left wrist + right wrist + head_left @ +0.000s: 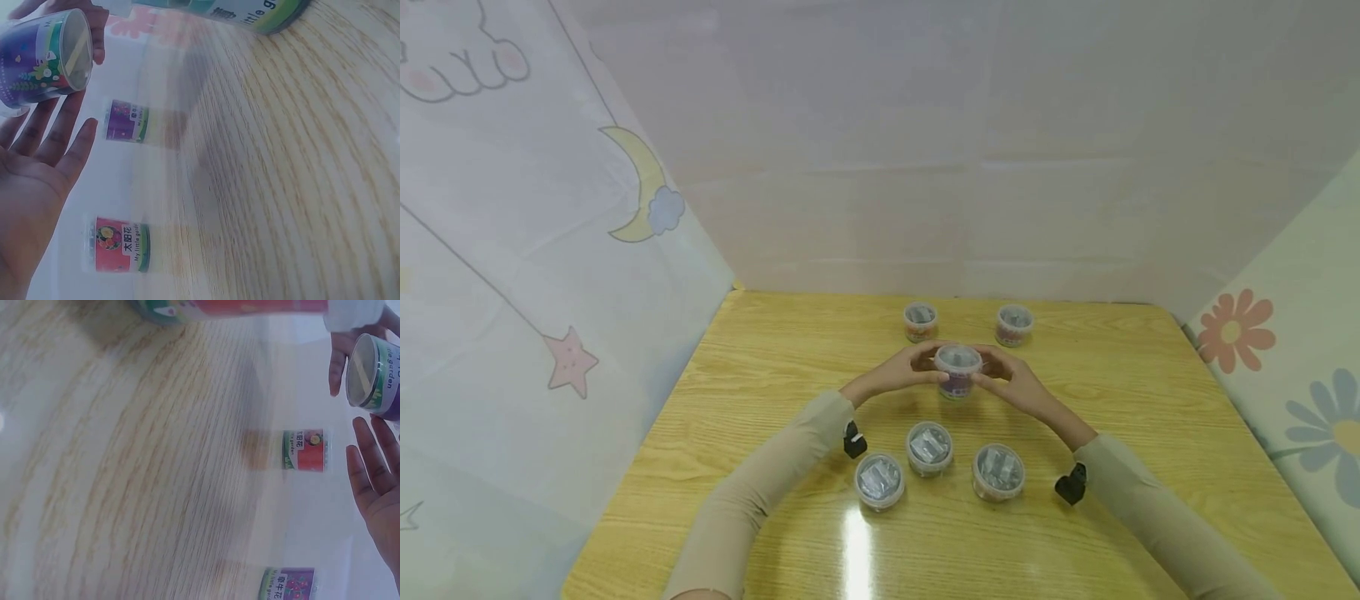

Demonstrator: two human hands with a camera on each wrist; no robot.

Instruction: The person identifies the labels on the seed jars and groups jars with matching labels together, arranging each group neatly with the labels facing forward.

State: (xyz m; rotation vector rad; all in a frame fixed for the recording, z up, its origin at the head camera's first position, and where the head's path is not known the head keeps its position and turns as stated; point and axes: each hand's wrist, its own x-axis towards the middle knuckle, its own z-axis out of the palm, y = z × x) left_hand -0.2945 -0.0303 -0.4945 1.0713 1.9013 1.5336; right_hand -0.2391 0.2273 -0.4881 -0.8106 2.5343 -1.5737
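Between both hands is a purple plastic tub [956, 383] with a clear lid and a "My little garden" label. My left hand [906, 371] grips its left side, thumb toward me and fingers behind. On the opposite side my right hand [1017, 385] grips it the same way. The wrist views show the tub [31, 59] raised off the table, its round base visible with a pale strip across it. Behind it stand a red tub [921, 325] and another purple tub [1013, 327].
Three similar lidded tubs stand nearer me: a left one [880, 481], a middle one [929, 447] and a right one [998, 472]. Silvery packets show under their lids. The wooden table [775, 375] meets a pale sheet wall [880, 167] at its back edge.
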